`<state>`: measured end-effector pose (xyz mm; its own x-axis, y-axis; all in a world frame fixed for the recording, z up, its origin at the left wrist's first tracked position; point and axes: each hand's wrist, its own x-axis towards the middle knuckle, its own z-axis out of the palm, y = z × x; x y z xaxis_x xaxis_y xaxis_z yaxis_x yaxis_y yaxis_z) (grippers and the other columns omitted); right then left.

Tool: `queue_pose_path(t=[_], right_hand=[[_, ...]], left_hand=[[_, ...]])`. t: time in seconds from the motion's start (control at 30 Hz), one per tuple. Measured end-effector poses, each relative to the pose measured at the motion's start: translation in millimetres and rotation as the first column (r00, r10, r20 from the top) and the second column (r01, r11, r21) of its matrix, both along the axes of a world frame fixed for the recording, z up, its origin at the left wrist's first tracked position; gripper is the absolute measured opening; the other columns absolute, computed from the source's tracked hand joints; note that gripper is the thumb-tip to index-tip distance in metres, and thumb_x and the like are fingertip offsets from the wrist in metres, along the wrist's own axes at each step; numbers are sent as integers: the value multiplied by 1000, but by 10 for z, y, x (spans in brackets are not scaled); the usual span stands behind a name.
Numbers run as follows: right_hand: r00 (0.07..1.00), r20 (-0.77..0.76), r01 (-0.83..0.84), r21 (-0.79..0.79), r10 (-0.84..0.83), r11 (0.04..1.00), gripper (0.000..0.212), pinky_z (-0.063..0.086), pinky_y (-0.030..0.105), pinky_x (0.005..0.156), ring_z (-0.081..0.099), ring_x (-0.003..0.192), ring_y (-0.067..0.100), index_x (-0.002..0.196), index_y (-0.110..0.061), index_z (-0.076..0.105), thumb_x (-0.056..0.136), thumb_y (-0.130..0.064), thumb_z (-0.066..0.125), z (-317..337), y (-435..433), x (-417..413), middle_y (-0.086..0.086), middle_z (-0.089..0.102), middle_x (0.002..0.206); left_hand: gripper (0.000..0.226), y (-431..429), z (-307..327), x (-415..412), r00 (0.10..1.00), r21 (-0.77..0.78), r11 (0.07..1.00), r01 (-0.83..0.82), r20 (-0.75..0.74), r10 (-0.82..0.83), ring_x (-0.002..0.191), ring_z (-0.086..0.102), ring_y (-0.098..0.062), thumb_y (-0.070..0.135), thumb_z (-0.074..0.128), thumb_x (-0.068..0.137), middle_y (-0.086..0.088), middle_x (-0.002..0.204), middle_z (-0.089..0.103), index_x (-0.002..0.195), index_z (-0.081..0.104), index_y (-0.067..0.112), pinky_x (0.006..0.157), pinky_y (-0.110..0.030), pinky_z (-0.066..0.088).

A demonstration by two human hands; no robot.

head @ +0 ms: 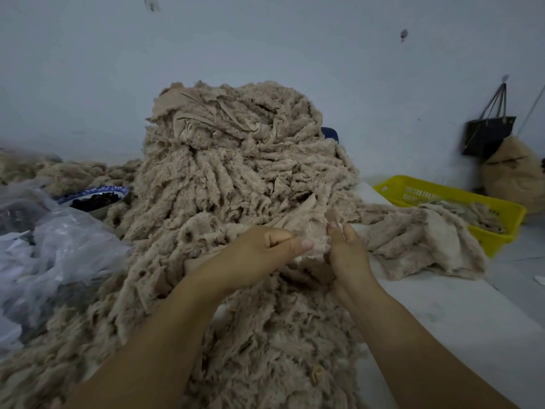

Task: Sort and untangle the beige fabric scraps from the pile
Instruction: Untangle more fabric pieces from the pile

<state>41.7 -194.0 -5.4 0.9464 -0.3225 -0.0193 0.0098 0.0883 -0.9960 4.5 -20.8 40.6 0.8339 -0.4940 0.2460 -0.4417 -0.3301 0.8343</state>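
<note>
A big pile of beige fabric scraps [236, 172] fills the middle of the room's view. It is heaped high against the pale wall and spills forward over the white counter [442, 314], right down to where the person is working. The scraps are fleecy strips and folded bits, all tangled together. To the left, a crumpled clear plastic bag [44, 246] lies against the pile with something dark inside it. Off to the right, a smaller heap of scraps [424, 243] lies on the counter, draped against a yellow basket [495, 240] that holds a few more pieces. Behind the basket, a tan sack [513, 172] slumps by the wall under a black bag [488, 134] hanging by its straps. On the left, a blue-rimmed bowl [118, 189] of small dark things sits half buried beside the pile. Both bare forearms reach in from the near edge, and the two hands are close together at the foot of the pile. The left hand [259, 255] has its fingers curled and its thumb clamped down on one scrap [312, 228]. The right hand [348, 252], just beside it, pinches the same scrap's edge between its thumb and curled fingertips.
</note>
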Motion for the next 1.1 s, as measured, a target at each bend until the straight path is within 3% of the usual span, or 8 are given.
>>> queue_pose_path(t=[0.13,0.33,0.5,0.83,0.9,1.0,1.1], right_hand=[[999,-46,8,-6,-8,1000,53,40,49,111,45,136,29,152,-17,35,104,-39,44,-4,-7,7,6,43,152],[997,-68,23,-20,-24,1000,45,46,53,104,53,126,34,142,-9,47,105,-35,42,-7,-28,46,14,53,142],[993,-114,19,3,-19,1000,51,45,52,106,50,130,33,151,-17,37,105,-36,44,-25,-17,62,11,49,148],[990,-141,2,-1,-2,1000,47,44,50,107,50,130,33,149,-10,41,106,-29,42,-60,-53,59,13,50,146],[990,-139,-15,15,17,1000,43,51,44,98,57,117,30,144,-6,46,106,-27,42,-65,-57,50,11,58,134],[995,-103,20,98,-9,995,29,52,30,65,61,84,24,128,-4,54,105,-19,46,-57,-179,43,17,65,113],[996,-53,77,147,-70,986,35,52,28,51,63,82,25,130,-10,55,102,-32,51,-36,-217,33,13,66,113]], left_hand=[[51,-27,35,-27,999,108,994,-8,46,3,48,27,-11,58,56,86,8,54,27,56,32,25,53,-24,31],[50,-76,82,-107,997,159,987,26,64,-36,49,25,-15,55,55,87,0,56,26,56,32,23,55,-45,35],[52,-94,118,-131,987,251,968,22,146,-60,47,26,-11,58,52,87,6,52,27,55,34,22,52,-31,26],[52,-157,125,-173,980,297,954,49,170,-104,47,26,-13,48,54,94,4,52,28,55,34,19,50,-30,26],[53,-163,150,-201,983,270,961,61,149,-104,47,25,-13,45,56,95,5,52,27,55,33,20,51,-30,25],[55,-156,252,-264,976,147,984,104,175,-129,43,26,-5,53,56,94,12,49,28,54,33,24,47,-21,27],[55,-55,285,-199,974,25,1000,-14,228,8,43,32,-1,56,55,92,13,50,35,58,36,18,47,-10,32]])
